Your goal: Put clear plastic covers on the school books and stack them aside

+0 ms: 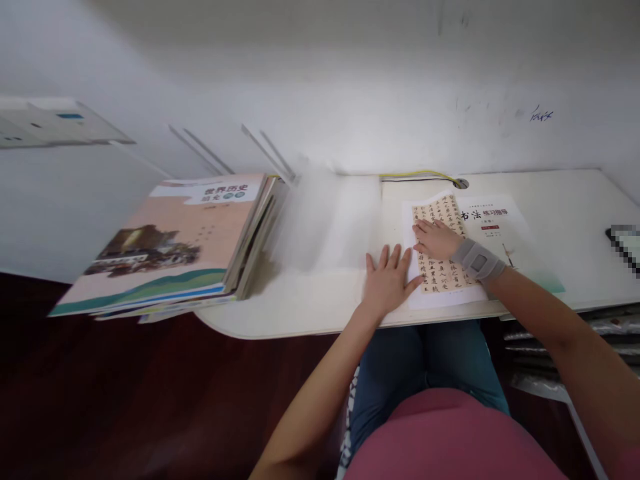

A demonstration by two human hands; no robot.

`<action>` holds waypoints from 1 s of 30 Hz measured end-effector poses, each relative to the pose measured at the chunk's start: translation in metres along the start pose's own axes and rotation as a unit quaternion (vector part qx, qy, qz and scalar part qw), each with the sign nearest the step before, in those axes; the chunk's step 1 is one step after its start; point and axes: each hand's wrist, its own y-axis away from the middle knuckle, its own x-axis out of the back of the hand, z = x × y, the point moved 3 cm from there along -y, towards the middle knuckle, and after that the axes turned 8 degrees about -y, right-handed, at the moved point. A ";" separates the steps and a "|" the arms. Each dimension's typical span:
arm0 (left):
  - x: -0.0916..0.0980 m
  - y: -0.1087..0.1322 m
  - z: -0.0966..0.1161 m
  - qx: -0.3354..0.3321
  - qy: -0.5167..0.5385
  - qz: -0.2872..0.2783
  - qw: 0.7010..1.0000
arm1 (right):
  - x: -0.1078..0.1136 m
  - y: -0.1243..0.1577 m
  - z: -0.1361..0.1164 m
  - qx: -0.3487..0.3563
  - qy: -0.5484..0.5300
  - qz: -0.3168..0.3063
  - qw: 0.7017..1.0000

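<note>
see the right hand (pixel 437 239) laid palm down on the brown calligraphy page (pixel 443 270), fingers extended and relaxed, clasping nothing; see the left hand (pixel 385 290) flat along the page's left edge, fingers splayed, likewise gripping nothing, thumb reaching over the margin. find the calligraphy booklet (pixel 493 233) beside the page and partly under the right wrist, on the right half of the white desk (pixel 300 310), near the front edge. impossible to tell whether joined to the brown page or separate. likely to skid or twist under uneven pressure, with only flat palms for hold. liable to buckle in the middle from opposing pushes, or to crease at the margin under a dragging thumb. so close to the front edge, in some danger of slipping toward the lap after a pull. further left, note the stack of books (pixel 180 233) overhanging the desk's rounded end: prone to topple floorward from a knocking elbow. between, note the pale blurred sheets (pixel 330 220), too smeared to identify, perhaps light enough to shift with a careless sweep of the left arm.
</note>
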 end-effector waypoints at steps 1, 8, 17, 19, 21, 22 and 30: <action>0.000 0.000 0.000 0.000 0.000 0.000 1.000 | 0.006 0.002 0.004 -0.001 -0.016 0.020 1.000; 0.004 0.003 -0.002 -0.003 -0.011 0.033 0.999 | 0.016 0.057 0.076 -0.099 -0.162 0.261 0.946; 0.010 -0.019 0.044 -0.091 -0.003 -0.014 0.996 | -0.027 0.077 0.085 -0.065 -0.326 0.299 0.895; 0.009 -0.024 0.043 -0.087 0.002 -0.042 0.995 | -0.027 0.077 0.086 -0.060 -0.330 0.307 0.891; 0.009 -0.025 0.036 -0.080 0.004 -0.059 0.995 | -0.028 0.077 0.088 -0.055 -0.324 0.308 0.893; 0.009 -0.024 0.032 -0.076 0.005 -0.065 0.995 | -0.028 0.077 0.088 -0.052 -0.319 0.305 0.896; 0.012 -0.011 0.015 -0.070 0.010 -0.093 0.993 | -0.029 0.077 0.078 0.001 -0.242 0.257 0.936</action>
